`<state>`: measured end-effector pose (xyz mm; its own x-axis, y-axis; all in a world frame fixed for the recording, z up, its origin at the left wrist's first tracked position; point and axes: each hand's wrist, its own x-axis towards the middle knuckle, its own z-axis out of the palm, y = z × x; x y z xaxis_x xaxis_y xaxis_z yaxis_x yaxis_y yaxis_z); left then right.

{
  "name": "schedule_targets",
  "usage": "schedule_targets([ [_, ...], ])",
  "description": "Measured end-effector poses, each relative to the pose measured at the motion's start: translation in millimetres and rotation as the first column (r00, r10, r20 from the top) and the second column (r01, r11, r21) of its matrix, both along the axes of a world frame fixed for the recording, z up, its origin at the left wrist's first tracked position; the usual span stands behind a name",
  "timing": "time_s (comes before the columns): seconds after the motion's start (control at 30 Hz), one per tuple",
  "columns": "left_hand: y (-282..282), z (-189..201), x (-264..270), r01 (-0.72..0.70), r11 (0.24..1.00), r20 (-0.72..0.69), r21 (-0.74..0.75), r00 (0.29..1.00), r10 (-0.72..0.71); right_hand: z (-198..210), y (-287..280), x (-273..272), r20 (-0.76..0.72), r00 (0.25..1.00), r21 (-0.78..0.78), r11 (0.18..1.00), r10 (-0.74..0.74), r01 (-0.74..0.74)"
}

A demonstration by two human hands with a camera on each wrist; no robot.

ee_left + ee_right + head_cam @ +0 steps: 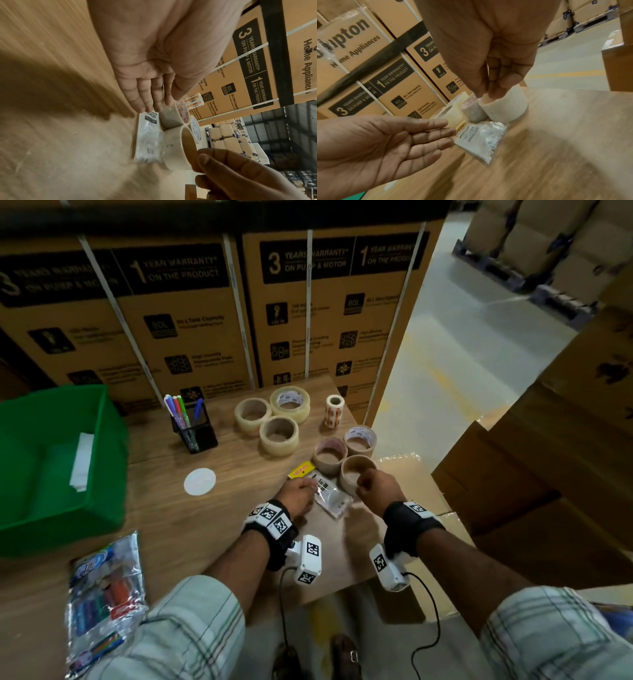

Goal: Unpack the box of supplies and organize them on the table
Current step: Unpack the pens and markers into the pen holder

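Note:
A clear packet [331,497] with a yellow header lies on the wooden table [205,529] beside a pale tape roll [354,475]. My left hand [301,491] lies flat with straight fingers, its fingertips [149,108] touching the packet [147,139] at its header end. My right hand [371,484] pinches the rim of the tape roll [506,106], which stands on the table against two other rolls. In the right wrist view the left hand [448,133] shows palm up beside the packet [481,138].
Three clear tape rolls [279,436], a label roll [334,410] and two brown-cored rolls [359,440] stand behind. A black pen holder [193,428], a white disc [200,481], a green bin [51,474] and a marker pack [102,594] lie left. Cardboard boxes [171,320] wall the back and right.

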<state>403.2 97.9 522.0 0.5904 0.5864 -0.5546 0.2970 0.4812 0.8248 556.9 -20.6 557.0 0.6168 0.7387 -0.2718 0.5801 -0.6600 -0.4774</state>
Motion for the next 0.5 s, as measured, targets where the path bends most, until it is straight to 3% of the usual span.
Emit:
schedule_targets([
  [0.13, -1.4, 19.5, -8.3, -0.022, 0.997, -0.061, 0.076, 0.998, 0.026, 18.4, 7.2, -2.8, 0.005, 0.981, 0.126, 0.973, 0.194, -0.194],
  [0.27, 4.9, 45.9, -29.0, -0.152, 0.972, -0.049, 0.177, 0.985, 0.163, 32.8, 29.5, -14.0, 0.042, 0.928, 0.146, 0.917, 0.369, -0.371],
  [0.5, 10.3, 70.3, -115.1, -0.379, 0.876, -0.092, 0.297, 0.902, 0.422, 38.7, 82.3, -80.2, 0.054, 0.749, 0.246, 0.718, 0.66, -0.651],
])
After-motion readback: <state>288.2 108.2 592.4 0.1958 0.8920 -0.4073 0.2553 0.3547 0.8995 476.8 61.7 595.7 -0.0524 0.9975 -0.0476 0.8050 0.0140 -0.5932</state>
